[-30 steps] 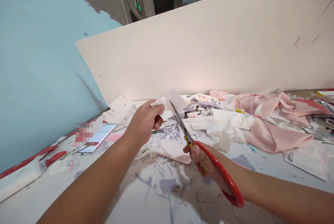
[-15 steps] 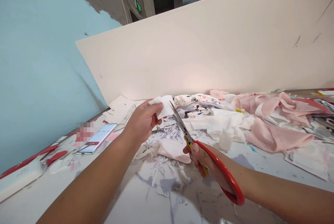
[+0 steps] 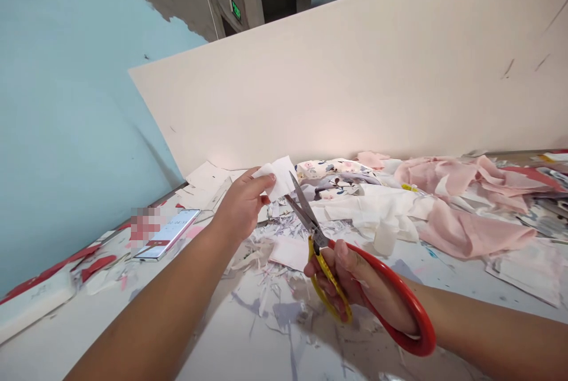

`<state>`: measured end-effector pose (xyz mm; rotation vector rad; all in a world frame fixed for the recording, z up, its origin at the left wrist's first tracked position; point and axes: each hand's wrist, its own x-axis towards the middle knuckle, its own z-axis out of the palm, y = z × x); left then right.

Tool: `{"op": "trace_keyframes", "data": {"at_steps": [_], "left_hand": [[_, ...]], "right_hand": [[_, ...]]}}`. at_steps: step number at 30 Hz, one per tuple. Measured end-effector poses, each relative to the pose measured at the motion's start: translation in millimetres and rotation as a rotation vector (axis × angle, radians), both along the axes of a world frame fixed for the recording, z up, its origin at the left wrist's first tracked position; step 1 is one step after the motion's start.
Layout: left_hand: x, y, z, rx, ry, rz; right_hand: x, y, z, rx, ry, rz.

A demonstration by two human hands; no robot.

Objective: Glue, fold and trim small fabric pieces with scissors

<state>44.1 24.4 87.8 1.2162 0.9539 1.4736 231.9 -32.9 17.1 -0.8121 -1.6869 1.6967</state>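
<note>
My left hand (image 3: 242,203) pinches a small white piece of paper (image 3: 280,178) between thumb and fingers. Wrapped in my right hand (image 3: 344,277) are scissors (image 3: 320,240) with one red and one yellow handle. Their blades stand apart, tips pointing up and left, close to the paper's right edge. Whether a blade touches the paper I cannot tell. Beneath the hands lies a heap of thin paper shreds (image 3: 290,227), with a flat pale pink piece (image 3: 290,252) on it.
Floral fabric (image 3: 337,168), white cloth (image 3: 368,209) and pink cloth (image 3: 473,230) lie along the back and right. A phone (image 3: 168,236) with its screen lit rests at left near red scraps (image 3: 97,267). A pale board (image 3: 346,85) stands behind the table.
The scissors have opened, their blades and handles spreading apart. The paper has tilted slightly in my left hand, which stays nearly in place.
</note>
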Motion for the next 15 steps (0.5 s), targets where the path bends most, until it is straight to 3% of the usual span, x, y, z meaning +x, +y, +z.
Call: {"op": "trace_keyframes", "data": {"at_steps": [3,8,12,15], "left_hand": [[-0.2,0.6,-0.7,0.033,0.015,-0.017],[-1.0,2.9,-5.0,0.089,0.023,-0.041],[0.0,2.3,-6.4,0.032,-0.051,-0.151],[2.2,0.9,-6.5,-0.027,-0.118,-0.155]], "right_hand": [[0.0,-0.2,0.7,-0.064,0.100,0.064],[1.1,-1.2,0.1,-0.053,0.097,0.092],[-0.6,-3.5,2.7,-0.085,0.133,0.104],[-1.6,-3.3,4.0,-0.111,0.150,0.117]]}}
